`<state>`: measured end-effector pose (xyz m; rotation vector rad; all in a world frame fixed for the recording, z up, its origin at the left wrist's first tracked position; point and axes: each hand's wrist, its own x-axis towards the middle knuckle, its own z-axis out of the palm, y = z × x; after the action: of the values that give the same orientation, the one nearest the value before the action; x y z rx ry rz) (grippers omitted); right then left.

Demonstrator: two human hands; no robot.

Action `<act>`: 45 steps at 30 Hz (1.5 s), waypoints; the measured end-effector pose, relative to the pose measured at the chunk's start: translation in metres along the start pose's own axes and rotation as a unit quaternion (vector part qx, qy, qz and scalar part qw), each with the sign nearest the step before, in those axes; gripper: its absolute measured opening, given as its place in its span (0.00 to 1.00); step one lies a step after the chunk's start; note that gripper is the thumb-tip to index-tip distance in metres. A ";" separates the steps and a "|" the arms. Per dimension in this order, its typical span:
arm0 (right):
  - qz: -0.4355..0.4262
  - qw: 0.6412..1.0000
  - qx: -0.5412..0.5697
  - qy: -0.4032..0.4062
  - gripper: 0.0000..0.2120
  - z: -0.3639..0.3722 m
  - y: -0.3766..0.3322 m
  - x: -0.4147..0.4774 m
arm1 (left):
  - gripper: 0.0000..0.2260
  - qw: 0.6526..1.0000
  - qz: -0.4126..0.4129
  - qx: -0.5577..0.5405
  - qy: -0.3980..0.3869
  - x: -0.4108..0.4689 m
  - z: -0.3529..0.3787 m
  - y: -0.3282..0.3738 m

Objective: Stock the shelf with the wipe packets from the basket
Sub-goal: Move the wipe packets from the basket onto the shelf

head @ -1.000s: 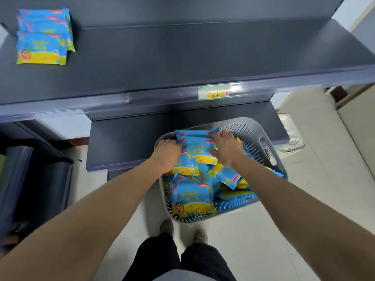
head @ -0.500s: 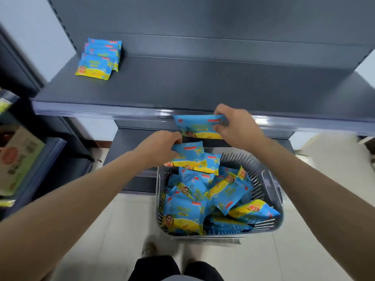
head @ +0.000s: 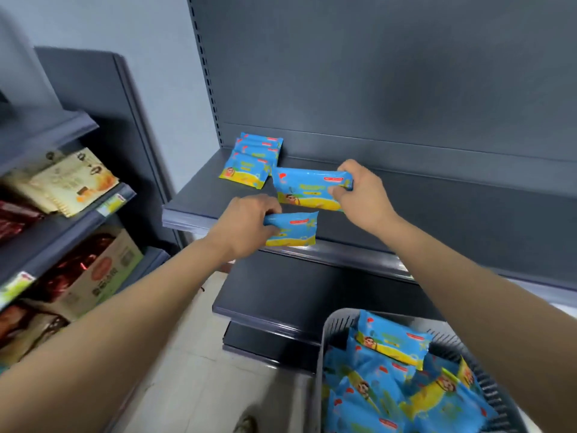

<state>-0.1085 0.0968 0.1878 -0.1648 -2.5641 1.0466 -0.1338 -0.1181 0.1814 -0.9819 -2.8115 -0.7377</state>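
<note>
Wipe packets carried to the shelf (head: 437, 207): right hand (head: 363, 195) pinches one packet (head: 307, 189), left hand (head: 246, 228) another (head: 293, 229); each is best laid flat beside the stocked stack (head: 253, 160), with more in the basket (head: 335, 332).

Shelf (head: 437, 214) bare right of stacked packets (head: 253, 160)
</note>
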 end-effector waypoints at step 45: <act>0.089 0.987 -0.129 -0.027 0.22 0.156 -0.008 0.181 | 0.29 0.982 0.046 0.185 0.007 0.191 0.021 -0.225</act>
<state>-0.3345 0.0330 0.1425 -0.4465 -2.7679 0.7811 -0.4189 -0.1529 0.1107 -1.0215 -2.7248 -0.1968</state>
